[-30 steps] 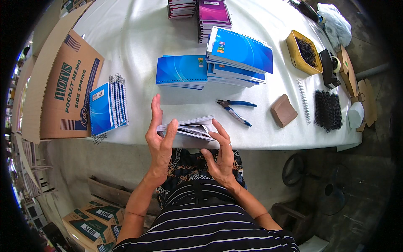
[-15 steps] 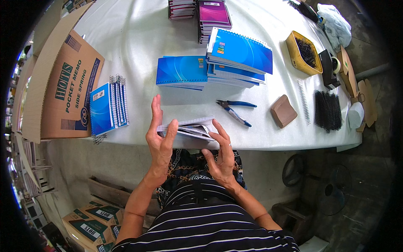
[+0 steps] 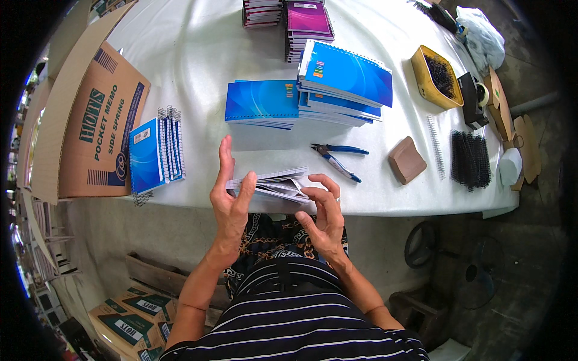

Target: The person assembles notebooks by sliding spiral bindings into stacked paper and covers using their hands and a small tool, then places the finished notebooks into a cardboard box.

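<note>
Left hand clamped on the left end of a ruled notepad, thumb on the near face and forefinger poking up past the end, probably to stop the gapped, bowed leaves from sliding everywhere. Right hand loosely curled at the other end, fingertips at the page corners, thumb well clear, so more of a nudge than a grip; can't tell how firm. Looks tipped up on edge by the front of the table, maybe for squaring against a flat surface. Just beyond, blue-handled cutters with jaws apart, presumably left there for easy reach. Then a stack of glossy blue pads, holes punched along one side, next to a lower stack of the same. Over to the right, a smooth brown block with a scooped edge, one springy silvery coil, a bristly bundle of black coils, and a yellow tray full of tangled dark bits, likely to keep scraps corralled. Far left, wire-bound blue memo books right beside a corrugated carton, likely for easy packing. Shiny purple notebooks piled at the back.
</note>
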Motion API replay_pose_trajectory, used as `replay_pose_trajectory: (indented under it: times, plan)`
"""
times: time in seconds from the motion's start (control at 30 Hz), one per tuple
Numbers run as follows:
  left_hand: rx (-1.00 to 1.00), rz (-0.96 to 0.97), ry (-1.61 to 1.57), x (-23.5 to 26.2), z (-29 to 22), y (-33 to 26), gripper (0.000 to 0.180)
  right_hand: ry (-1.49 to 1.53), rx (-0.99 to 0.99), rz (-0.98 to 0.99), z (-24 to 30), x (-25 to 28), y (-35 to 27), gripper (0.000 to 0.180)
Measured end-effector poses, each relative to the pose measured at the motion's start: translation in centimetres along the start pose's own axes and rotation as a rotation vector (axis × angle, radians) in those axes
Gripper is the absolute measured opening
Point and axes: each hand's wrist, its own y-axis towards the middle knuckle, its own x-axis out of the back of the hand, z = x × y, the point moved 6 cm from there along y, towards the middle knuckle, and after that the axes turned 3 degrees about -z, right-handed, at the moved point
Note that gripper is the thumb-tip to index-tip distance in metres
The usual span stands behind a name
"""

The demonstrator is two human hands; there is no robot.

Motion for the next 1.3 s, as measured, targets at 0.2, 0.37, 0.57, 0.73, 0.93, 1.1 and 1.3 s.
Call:
replay_pose_trajectory:
  times: [0.2,0.37,0.57,0.73,0.93,1.1,1.3]
  plan:
    - [-0.017,-0.007,0.020,0.0,0.0,-0.1,0.072,-0.047,0.039,-0.025,0.3,-0.2,-0.5,0.042]
    - [-0.013,-0.019,0.005,-0.1,-0.1,-0.1,0.071,-0.076,0.079,-0.042,0.5,-0.4,-0.6,0.041]
    - [-0.024,-0.004,0.029,0.1,0.3,-0.1,0.070,0.064,0.019,0.004,-0.3,-0.2,-0.5,0.042]
    - [-0.014,-0.002,0.011,0.1,0.3,0.0,0.071,0.272,-0.027,-0.052,-0.5,-0.4,-0.3,0.047]
    - [-0.012,0.008,-0.003,0.2,0.3,-0.1,0.073,-0.203,-0.023,0.055,0.2,-0.1,1.5,0.037]
    - [-0.069,0.125,-0.041,0.6,1.0,0.2,0.077,-0.329,0.099,0.120,0.6,-0.4,3.1,0.029]
    - [0.028,0.322,-0.178,1.1,0.9,0.8,0.089,-0.330,0.154,0.135,1.0,-0.6,4.3,0.024]
